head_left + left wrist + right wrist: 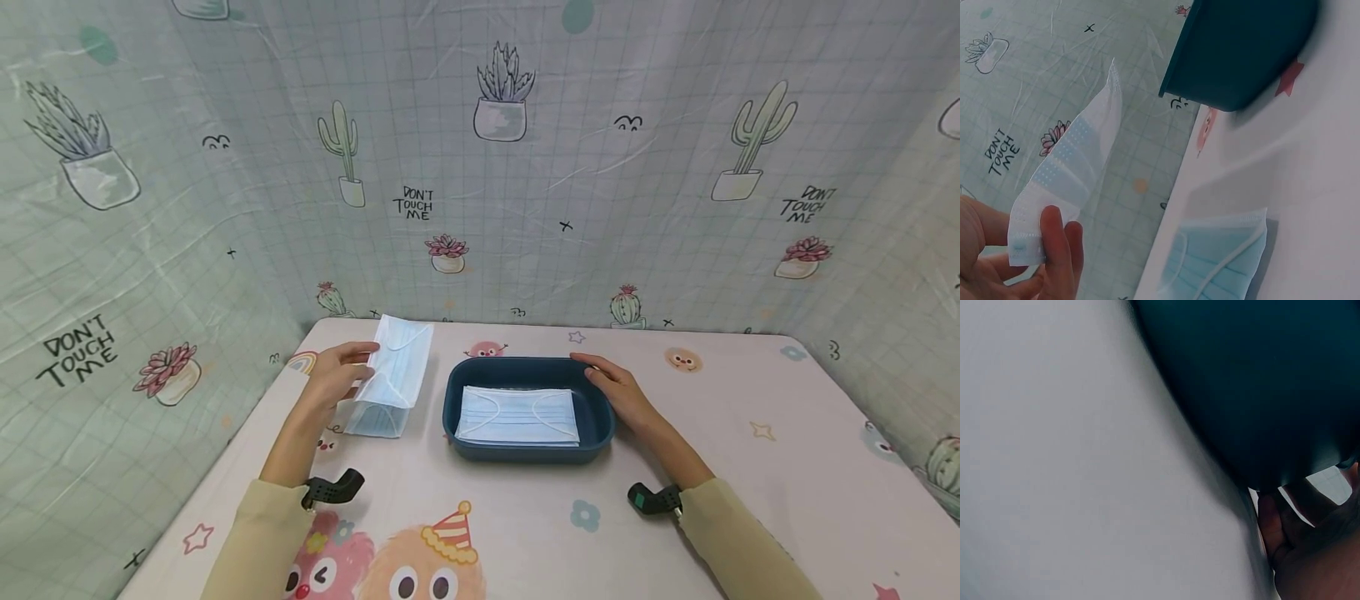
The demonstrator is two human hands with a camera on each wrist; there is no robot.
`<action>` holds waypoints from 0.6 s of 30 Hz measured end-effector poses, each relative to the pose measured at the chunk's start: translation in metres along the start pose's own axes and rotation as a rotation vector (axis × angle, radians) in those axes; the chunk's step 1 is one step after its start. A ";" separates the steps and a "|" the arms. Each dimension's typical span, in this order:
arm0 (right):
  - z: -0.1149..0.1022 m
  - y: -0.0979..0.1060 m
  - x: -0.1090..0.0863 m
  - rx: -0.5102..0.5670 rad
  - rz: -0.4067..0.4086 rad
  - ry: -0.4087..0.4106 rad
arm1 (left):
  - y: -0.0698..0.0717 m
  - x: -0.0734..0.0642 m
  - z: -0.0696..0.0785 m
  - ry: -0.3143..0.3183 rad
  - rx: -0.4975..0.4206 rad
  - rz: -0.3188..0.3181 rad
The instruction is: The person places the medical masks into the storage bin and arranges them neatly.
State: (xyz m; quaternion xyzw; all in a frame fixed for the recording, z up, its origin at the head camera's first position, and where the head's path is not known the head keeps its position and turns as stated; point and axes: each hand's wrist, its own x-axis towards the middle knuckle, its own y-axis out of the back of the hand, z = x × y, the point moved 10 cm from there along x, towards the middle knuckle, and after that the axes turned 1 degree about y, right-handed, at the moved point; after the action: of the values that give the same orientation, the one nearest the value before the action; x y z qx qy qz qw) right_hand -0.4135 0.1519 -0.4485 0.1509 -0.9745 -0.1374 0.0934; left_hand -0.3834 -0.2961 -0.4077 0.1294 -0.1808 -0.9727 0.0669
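At the left, my left hand [333, 379] pinches a pale blue face mask [401, 358] near its edge. The left wrist view shows this face mask [1075, 165] raised, curved, with fingers [1055, 240] on its end. Below it, another face mask [377, 421] lies on the table, partly covered by the raised one. A dark teal rectangular container [528, 452] holds a flat stack of face masks [517, 417] with white ear loops. My right hand [626, 396] grips the container's right back corner; in the right wrist view its fingertips touch the outer wall, the rest partly hidden.
A white cloth with cartoon prints covers the table [720, 417]. Behind and at both sides hangs a curtain [525, 208] printed with potted plants. Each wrist carries a small black device, one [333, 487] on the left and one [654, 500] on the right.
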 end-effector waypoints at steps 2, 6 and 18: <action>-0.001 0.000 0.000 -0.013 -0.001 0.005 | -0.003 -0.002 0.004 -0.015 -0.001 -0.009; 0.000 0.000 0.001 -0.015 0.003 0.001 | -0.008 -0.008 0.013 -0.047 0.003 -0.025; 0.000 0.001 0.001 -0.015 -0.003 0.024 | -0.026 -0.016 0.027 -0.096 0.013 -0.041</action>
State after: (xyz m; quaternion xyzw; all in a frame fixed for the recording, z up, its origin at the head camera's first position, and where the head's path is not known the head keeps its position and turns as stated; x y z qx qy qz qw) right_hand -0.4148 0.1523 -0.4479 0.1532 -0.9720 -0.1431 0.1060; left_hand -0.3780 -0.2602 -0.3889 0.0865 -0.1872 -0.9778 0.0372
